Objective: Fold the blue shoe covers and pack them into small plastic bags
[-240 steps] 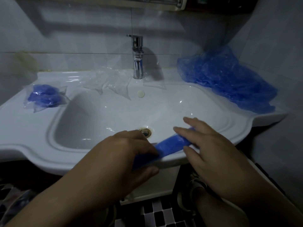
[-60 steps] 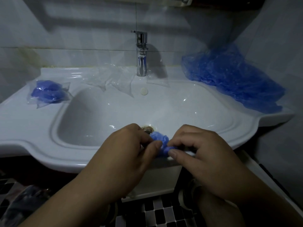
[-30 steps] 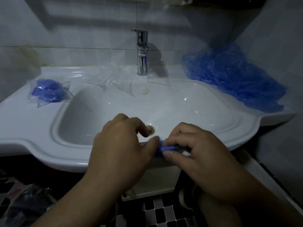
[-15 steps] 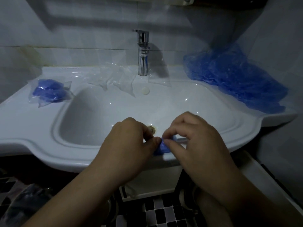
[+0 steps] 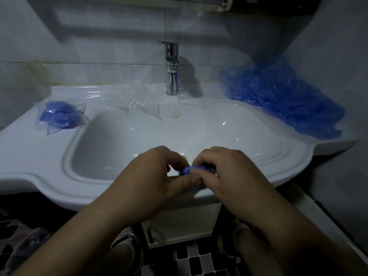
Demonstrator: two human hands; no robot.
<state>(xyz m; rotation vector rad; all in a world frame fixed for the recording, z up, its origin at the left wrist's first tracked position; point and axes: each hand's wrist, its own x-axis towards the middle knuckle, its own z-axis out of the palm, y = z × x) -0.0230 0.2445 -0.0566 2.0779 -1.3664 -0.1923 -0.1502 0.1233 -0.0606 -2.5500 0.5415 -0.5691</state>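
The blue shoe cover (image 5: 188,170), a long strip seconds ago, is now a small wad at the front rim of the sink (image 5: 49,182), pinched between the left hand (image 5: 151,176) and right hand (image 5: 225,174), so folding seems nearly done, bagging next.

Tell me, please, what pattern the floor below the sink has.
The floor has black and white checks, best seen at the bottom of the head view.

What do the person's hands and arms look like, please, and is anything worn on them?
Both the left hand and the right hand are bare: no gloves, and no rings, watch or bracelet show. The left forearm and right forearm are bare too, with no sleeve anywhere in the frame. The dim light could hide small marks.
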